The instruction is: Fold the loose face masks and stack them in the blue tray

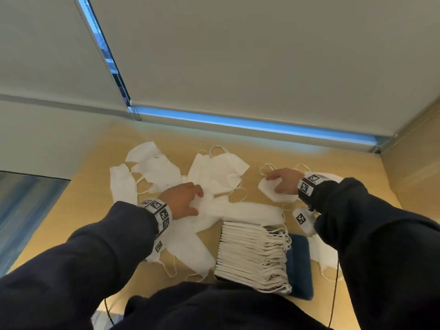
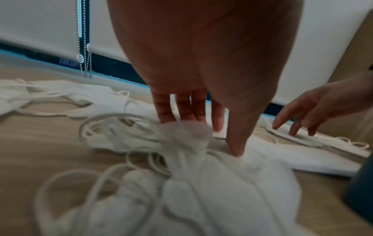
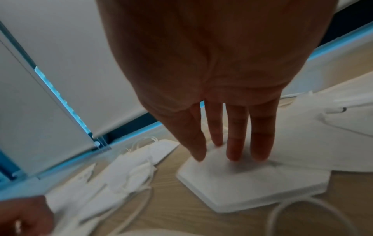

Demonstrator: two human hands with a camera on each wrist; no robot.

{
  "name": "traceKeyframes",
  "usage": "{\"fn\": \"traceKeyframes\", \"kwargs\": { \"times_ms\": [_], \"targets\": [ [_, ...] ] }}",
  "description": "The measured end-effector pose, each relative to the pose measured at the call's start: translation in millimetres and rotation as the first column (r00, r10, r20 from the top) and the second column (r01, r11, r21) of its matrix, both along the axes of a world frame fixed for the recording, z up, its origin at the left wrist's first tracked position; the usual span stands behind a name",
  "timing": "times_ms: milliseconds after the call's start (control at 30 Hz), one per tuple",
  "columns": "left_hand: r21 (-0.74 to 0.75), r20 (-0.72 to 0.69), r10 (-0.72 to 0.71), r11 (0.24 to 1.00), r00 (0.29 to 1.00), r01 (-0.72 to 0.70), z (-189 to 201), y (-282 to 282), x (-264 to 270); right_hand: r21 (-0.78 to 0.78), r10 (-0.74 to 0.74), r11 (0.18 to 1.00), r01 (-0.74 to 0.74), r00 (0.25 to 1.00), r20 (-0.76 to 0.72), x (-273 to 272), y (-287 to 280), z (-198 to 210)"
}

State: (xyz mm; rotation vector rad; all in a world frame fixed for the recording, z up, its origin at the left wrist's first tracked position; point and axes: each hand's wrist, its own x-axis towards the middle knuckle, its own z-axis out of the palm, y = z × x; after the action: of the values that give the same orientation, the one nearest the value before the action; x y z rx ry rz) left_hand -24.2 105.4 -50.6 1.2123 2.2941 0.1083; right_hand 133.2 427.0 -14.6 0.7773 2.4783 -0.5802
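Note:
Loose white face masks (image 1: 214,172) lie scattered over the wooden table (image 1: 333,160). My left hand (image 1: 197,202) (image 2: 206,137) reaches down onto a crumpled mask (image 1: 238,210) (image 2: 222,191) in the middle. Its straight fingers (image 2: 181,111) and thumb touch the mask, and a ridge of fabric stands between them. My right hand (image 1: 273,184) (image 3: 232,156) presses flat fingers on a folded mask (image 1: 281,197) (image 3: 252,183) further right. The blue tray (image 1: 301,270) sits near me and holds a row of several folded masks (image 1: 247,253).
More loose masks lie at the back left (image 1: 154,167), front left (image 1: 190,251) and right of the tray (image 1: 326,258). Ear loops trail over the table. A window blind with bead cords (image 1: 133,113) borders the back, and a wooden side panel (image 1: 409,163) the right.

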Motion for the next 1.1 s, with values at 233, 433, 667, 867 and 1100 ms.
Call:
{"fn": "traceKeyframes", "kwargs": {
  "times_ms": [233,433,667,867,1100],
  "targets": [
    [-0.079,-0.100,0.007,0.997,0.995,-0.015,-5.8,-18.8,-38.3,0.185,0.119,0.972,-0.143,0.984,0.135,-1.1,19.4,-19.2],
    [0.078,-0.082,0.104,0.992,0.991,-0.098,-5.6,-3.2,-48.8,0.382,0.271,0.868,-0.317,0.947,0.171,-0.1,27.3,-20.4],
    [0.019,-0.001,0.338,0.941,0.941,-0.338,0.3,66.5,-57.1,0.266,0.202,0.936,-0.231,0.970,0.134,-6.5,31.9,-17.0],
    [0.035,0.102,0.382,0.921,0.918,-0.387,11.6,92.7,-57.3,0.326,0.280,0.895,-0.305,0.952,0.123,-13.1,32.6,-8.3],
    [0.329,0.319,0.258,0.872,0.912,-0.362,70.1,85.2,-36.0,-0.089,-0.122,0.991,0.096,0.920,-0.373,-6.7,42.7,35.9]
  ]
}}
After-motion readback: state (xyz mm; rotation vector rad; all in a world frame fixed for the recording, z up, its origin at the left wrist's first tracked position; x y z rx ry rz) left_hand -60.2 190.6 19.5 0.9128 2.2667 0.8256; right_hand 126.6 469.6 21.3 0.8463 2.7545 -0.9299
